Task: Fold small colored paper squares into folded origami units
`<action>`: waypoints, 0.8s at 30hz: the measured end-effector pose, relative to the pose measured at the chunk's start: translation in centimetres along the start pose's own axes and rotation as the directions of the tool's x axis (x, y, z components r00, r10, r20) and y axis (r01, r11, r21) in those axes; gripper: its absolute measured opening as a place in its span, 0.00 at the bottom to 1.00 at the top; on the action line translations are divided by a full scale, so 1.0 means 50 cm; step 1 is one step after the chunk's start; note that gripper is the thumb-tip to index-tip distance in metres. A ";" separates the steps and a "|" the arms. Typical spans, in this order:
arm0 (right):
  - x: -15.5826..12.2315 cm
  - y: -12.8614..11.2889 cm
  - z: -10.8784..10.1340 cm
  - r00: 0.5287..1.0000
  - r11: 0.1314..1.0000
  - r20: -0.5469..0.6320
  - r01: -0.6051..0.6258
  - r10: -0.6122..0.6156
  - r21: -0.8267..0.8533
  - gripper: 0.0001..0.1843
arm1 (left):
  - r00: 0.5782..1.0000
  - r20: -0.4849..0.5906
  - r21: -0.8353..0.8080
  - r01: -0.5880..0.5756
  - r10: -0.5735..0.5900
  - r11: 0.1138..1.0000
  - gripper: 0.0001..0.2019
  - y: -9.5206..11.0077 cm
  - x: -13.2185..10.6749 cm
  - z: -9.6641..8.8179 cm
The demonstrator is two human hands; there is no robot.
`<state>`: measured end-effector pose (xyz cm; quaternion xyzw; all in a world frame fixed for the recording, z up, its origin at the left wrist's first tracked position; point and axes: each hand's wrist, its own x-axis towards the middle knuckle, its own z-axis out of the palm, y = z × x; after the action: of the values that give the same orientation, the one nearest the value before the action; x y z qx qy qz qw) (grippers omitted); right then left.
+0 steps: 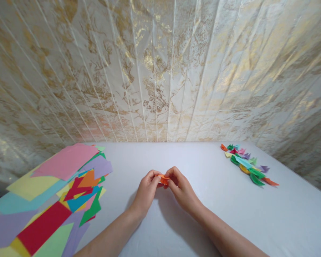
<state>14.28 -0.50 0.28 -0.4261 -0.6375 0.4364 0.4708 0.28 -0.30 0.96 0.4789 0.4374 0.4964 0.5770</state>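
Observation:
A small folded orange paper piece is pinched between both my hands over the middle of the white table. My left hand grips its left end with fingers curled. My right hand grips its right end, fingers bent round it. Most of the paper is hidden by my fingertips.
A loose spread of coloured paper sheets covers the table's left side. A row of several small folded paper pieces in mixed colours lies at the far right. A gold-patterned white wall rises behind the table.

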 end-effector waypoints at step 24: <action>-0.004 0.000 0.004 0.998 0.997 -0.054 -0.037 0.033 -0.068 0.03 | 1.000 0.008 0.062 -0.023 0.022 0.998 0.13 -0.015 -0.006 0.001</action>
<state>14.13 -0.74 0.20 -0.4645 -0.6318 0.4110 0.4650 0.40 -0.66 0.22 0.5031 0.4451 0.4875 0.5578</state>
